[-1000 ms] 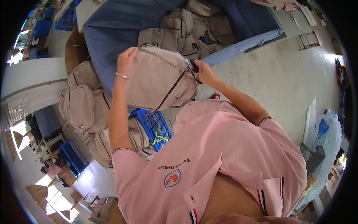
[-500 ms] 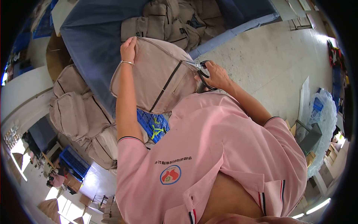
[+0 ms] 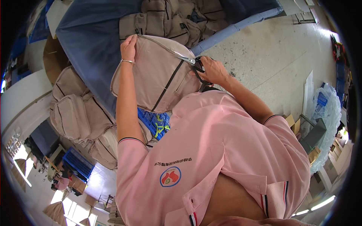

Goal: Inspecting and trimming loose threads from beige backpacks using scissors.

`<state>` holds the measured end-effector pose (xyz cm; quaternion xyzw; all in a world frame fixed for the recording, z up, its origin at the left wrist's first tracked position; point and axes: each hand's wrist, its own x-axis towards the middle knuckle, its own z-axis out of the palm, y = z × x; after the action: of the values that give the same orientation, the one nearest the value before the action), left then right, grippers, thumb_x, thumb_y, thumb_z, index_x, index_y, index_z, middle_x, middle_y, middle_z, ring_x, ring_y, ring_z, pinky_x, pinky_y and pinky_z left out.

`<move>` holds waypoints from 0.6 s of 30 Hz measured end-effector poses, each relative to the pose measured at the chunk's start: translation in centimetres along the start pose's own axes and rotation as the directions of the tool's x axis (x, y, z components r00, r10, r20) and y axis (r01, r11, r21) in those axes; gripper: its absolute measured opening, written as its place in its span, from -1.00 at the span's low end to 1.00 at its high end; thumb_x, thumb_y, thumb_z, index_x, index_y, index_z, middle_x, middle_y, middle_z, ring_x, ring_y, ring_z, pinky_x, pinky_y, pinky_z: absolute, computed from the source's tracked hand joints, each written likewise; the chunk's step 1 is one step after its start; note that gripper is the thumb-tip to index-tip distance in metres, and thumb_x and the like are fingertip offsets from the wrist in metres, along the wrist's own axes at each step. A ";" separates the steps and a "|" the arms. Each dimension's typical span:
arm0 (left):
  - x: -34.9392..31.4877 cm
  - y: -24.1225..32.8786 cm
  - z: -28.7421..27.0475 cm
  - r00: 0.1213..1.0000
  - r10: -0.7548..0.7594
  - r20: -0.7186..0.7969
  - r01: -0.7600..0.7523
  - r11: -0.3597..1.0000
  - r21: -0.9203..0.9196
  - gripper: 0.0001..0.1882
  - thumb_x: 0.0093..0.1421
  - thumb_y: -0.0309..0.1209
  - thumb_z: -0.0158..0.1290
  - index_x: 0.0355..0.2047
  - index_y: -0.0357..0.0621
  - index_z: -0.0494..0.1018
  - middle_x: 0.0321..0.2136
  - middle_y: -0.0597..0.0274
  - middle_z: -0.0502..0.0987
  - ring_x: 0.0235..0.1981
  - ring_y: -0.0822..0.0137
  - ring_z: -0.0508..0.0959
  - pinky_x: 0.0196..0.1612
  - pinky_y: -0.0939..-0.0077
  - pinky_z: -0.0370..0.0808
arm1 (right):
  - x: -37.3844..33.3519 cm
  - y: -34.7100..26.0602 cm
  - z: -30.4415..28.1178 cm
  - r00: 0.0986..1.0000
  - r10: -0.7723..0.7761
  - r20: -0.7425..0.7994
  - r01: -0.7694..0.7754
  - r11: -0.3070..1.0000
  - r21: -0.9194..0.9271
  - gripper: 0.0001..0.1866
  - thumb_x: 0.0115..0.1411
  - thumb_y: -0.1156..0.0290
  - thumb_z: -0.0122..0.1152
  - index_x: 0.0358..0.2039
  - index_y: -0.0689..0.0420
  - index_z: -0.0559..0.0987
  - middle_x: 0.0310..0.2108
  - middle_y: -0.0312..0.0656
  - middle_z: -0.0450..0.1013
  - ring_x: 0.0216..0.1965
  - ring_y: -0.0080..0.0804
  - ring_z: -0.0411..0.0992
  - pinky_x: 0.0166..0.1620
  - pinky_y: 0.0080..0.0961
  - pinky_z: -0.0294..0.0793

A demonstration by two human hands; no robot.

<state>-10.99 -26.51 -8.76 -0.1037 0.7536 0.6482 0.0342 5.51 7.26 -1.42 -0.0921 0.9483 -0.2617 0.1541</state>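
Note:
A beige fabric bag (image 3: 151, 71) with a black strip across it and a small zip is spread in front of me. My left hand (image 3: 129, 46) pinches its far left edge, near the end of the seam. In my right hand (image 3: 213, 70) is a pair of black-handled scissors (image 3: 189, 60), fingers wrapped round the handles. The blades point left and lie along the bag's right upper edge, by the top of the black strip. They look nearly closed; any thread between them is too small to make out.
A large blue fabric-lined bin (image 3: 85, 41) holds several beige bags (image 3: 154, 22) beyond my hands. More beige bags (image 3: 71, 116) are piled at the left. A blue plastic basket (image 3: 151, 122) sits below the bag, and clear plastic wrap (image 3: 328, 120) stands at the right.
The scissors and my right hand have moved a little left and up along the bag's edge, and the blades have come closer together. My left hand keeps its hold.

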 end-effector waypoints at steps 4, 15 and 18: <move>-0.1 0.2 0.2 1.000 0.005 0.001 -0.005 0.999 0.043 -0.70 0.23 -0.29 0.17 -0.18 -0.30 0.61 -0.34 0.37 0.63 -0.31 0.58 0.49 -0.17 0.68 0.41 | -0.4 0.1 0.6 1.000 -0.016 0.006 0.016 0.999 0.047 -0.36 0.14 -0.21 0.18 -0.32 0.25 0.42 -0.32 0.04 0.47 -0.28 0.09 0.49 -0.23 -0.11 0.48; -0.2 0.2 0.4 0.999 -0.033 0.009 0.033 0.999 0.004 -0.70 0.25 -0.27 0.16 -0.18 -0.29 0.62 -0.36 0.40 0.61 -0.31 0.60 0.47 -0.18 0.67 0.41 | -0.3 -0.2 0.2 1.000 0.020 0.017 -0.019 0.999 -0.039 -0.33 0.13 -0.22 0.17 -0.30 0.28 0.44 -0.29 0.11 0.49 -0.32 0.13 0.52 -0.27 -0.11 0.53; -0.2 0.2 0.4 1.000 -0.019 0.005 0.019 0.999 0.031 -0.71 0.24 -0.29 0.16 -0.19 -0.28 0.62 -0.36 0.42 0.61 -0.32 0.62 0.46 -0.18 0.69 0.41 | 0.4 -1.1 -0.6 0.999 -0.014 -0.045 0.012 1.000 -0.027 -0.33 0.13 -0.24 0.18 -0.34 0.26 0.42 -0.35 0.08 0.48 -0.33 0.15 0.50 -0.28 -0.10 0.49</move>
<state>-10.85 -26.10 -8.54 -0.1084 0.7623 0.6366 0.0440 5.01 6.46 -0.48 -0.0944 0.9543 -0.2520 0.1299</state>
